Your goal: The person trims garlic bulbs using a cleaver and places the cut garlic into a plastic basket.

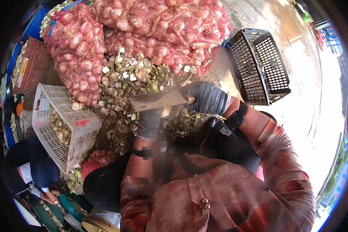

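My right hand (207,98), in a grey knitted glove, is closed around the handle of a cleaver (156,101). Its broad, dull blade points left and lies across the top of my left hand (149,123). That hand wears a grey glove too; its fingers are hidden behind the blade, so what they hold, if anything, does not show. Something small and pale, perhaps a garlic bulb (166,112), is beside the left hand, blurred. Below and beyond both hands spreads a heap of garlic trimmings (123,83), with cut stalks and white root ends.
Red mesh sacks of garlic (162,31) are stacked ahead, and another sack (77,54) leans at the left. A white crate (83,120) holding garlic lies tilted on the left. A black crate (255,65) stands at the right. Another person's hands (50,196) show at the lower left.
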Demonstrator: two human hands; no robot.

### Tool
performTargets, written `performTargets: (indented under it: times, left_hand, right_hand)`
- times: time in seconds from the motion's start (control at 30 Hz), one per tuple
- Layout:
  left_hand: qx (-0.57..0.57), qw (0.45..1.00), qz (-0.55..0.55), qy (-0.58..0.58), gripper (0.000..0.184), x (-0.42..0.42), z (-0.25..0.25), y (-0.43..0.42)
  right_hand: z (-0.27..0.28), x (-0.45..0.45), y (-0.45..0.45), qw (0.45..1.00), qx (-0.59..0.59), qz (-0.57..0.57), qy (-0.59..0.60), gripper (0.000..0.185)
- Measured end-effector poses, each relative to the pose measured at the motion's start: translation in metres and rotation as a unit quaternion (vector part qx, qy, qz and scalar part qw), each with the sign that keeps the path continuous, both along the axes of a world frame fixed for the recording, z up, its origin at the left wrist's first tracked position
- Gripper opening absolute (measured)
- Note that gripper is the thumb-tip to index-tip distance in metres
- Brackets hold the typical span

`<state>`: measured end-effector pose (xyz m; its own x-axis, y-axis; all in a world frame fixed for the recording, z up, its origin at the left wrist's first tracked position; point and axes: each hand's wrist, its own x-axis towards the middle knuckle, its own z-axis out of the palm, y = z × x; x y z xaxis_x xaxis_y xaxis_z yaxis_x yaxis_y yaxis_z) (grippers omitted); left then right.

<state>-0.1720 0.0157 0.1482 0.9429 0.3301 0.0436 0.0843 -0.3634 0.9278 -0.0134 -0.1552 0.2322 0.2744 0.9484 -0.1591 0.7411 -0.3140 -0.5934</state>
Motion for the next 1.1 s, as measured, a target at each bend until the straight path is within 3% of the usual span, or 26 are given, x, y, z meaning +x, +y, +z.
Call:
performTargets:
  times: [0.03, 0.07, 0.1, 0.13, 0.17, 0.2, 0.27, 0.3, 0.37, 0.4, 0.43, 0.5, 0.53, 0.6, 0.67, 0.7, 0.73, 0.77, 0.8, 0.83, 0.87, 0.93, 1.0, 1.03, 1.1]
  left_hand:
    - [0.163, 0.986, -0.022, -0.034, 0.026, -0.001, 0.002, 0.000]
    - [0.163, 0.986, -0.023, -0.034, 0.026, -0.001, 0.003, -0.003]
    - [-0.034, 0.999, 0.032, -0.025, 0.027, -0.001, 0.011, -0.007]
    - [-0.229, 0.970, 0.085, -0.013, 0.028, -0.002, 0.015, -0.010]
    - [-0.154, 0.983, 0.093, 0.043, 0.028, -0.013, -0.006, 0.002]
    - [-0.149, 0.983, 0.097, 0.036, 0.028, -0.014, -0.003, 0.013]
    - [-0.164, 0.971, 0.171, -0.002, 0.024, -0.020, 0.000, 0.030]
    - [-0.222, 0.955, 0.190, -0.044, 0.026, -0.028, 0.002, 0.060]
    - [-0.424, 0.850, 0.220, -0.222, 0.040, -0.039, 0.038, 0.105]
    - [-0.555, 0.756, 0.062, -0.342, 0.057, -0.060, 0.039, 0.144]
    - [-0.575, 0.716, 0.050, -0.392, 0.064, -0.073, 0.035, 0.172]
    - [-0.560, 0.714, 0.142, -0.395, 0.068, -0.062, 0.032, 0.173]
    - [-0.517, 0.744, 0.244, -0.346, 0.065, -0.040, 0.031, 0.149]
    - [-0.413, 0.876, 0.243, -0.053, 0.061, 0.010, -0.018, 0.097]
    - [-0.233, 0.935, 0.075, 0.256, 0.061, 0.048, -0.074, 0.021]
    - [0.023, 0.939, -0.002, 0.343, 0.063, 0.062, -0.087, -0.014]
    - [0.237, 0.897, 0.022, 0.372, 0.066, 0.070, -0.113, -0.052]
    - [0.283, 0.868, 0.034, 0.407, 0.063, 0.076, -0.125, -0.071]
    - [0.273, 0.859, 0.032, 0.433, 0.060, 0.081, -0.130, -0.079]
    - [0.263, 0.853, 0.028, 0.450, 0.057, 0.086, -0.134, -0.082]
    - [0.247, 0.861, 0.023, 0.443, 0.054, 0.088, -0.137, -0.081]
    - [0.186, 0.907, 0.013, 0.377, 0.049, 0.084, -0.144, -0.069]
    - [0.035, 0.974, 0.000, 0.222, 0.043, 0.079, -0.134, -0.054]
    - [-0.077, 0.983, -0.009, 0.168, 0.041, 0.075, -0.123, -0.046]
    - [-0.304, 0.946, -0.015, 0.111, 0.036, 0.065, -0.099, -0.029]
  right_hand:
    - [0.005, -0.003, 0.000, 0.999, 0.033, -0.019, 0.022, 0.028]
    - [-0.001, 0.000, -0.001, 0.999, 0.032, -0.020, 0.021, 0.028]
    - [-0.017, 0.008, 0.000, 0.999, -0.047, -0.017, -0.014, 0.029]
    - [-0.033, 0.015, 0.001, 0.991, -0.125, -0.015, -0.049, 0.029]
    - [-0.047, 0.031, -0.004, 0.980, -0.193, -0.049, -0.026, 0.031]
    - [-0.085, 0.055, -0.017, 0.955, -0.240, 0.106, -0.137, 0.031]
    - [-0.078, 0.063, -0.025, 0.939, -0.313, 0.063, -0.126, 0.029]
    - [-0.083, 0.064, -0.030, 0.964, -0.236, 0.013, -0.123, 0.028]
    - [-0.011, 0.043, -0.018, 0.976, -0.151, -0.081, -0.135, 0.028]
    - [0.004, 0.039, -0.014, 0.978, -0.126, -0.140, -0.092, 0.031]
    - [0.020, 0.034, -0.010, 0.974, -0.096, -0.198, -0.050, 0.034]
    - [0.015, 0.035, -0.011, 0.965, -0.075, -0.251, -0.018, 0.036]
    - [0.008, 0.038, -0.012, 0.966, -0.025, -0.257, -0.005, 0.036]
    - [0.001, 0.043, -0.013, 0.964, 0.019, -0.265, 0.009, 0.036]
    - [0.000, 0.046, -0.013, 0.967, 0.024, -0.250, 0.036, 0.038]
    - [-0.004, 0.044, -0.014, 0.968, 0.026, -0.248, 0.034, 0.036]
    - [-0.002, 0.043, -0.015, 0.968, 0.022, -0.248, 0.032, 0.036]
    - [0.002, 0.041, -0.015, 0.967, 0.004, -0.250, 0.045, 0.030]
    - [0.005, 0.043, -0.016, 0.966, -0.012, -0.252, 0.057, 0.025]
    - [-0.013, 0.043, -0.018, 0.976, 0.054, -0.204, -0.058, 0.027]
    - [-0.018, 0.046, -0.021, 0.976, 0.052, -0.204, -0.060, 0.027]
    - [-0.018, 0.045, -0.020, 0.974, -0.045, -0.210, 0.078, 0.035]
    - [-0.032, 0.044, -0.019, 0.990, -0.031, -0.139, -0.003, 0.035]
    - [-0.034, 0.040, -0.019, 0.986, -0.062, -0.152, 0.023, 0.035]
    - [-0.049, 0.031, -0.017, 0.987, -0.086, -0.132, 0.006, 0.031]
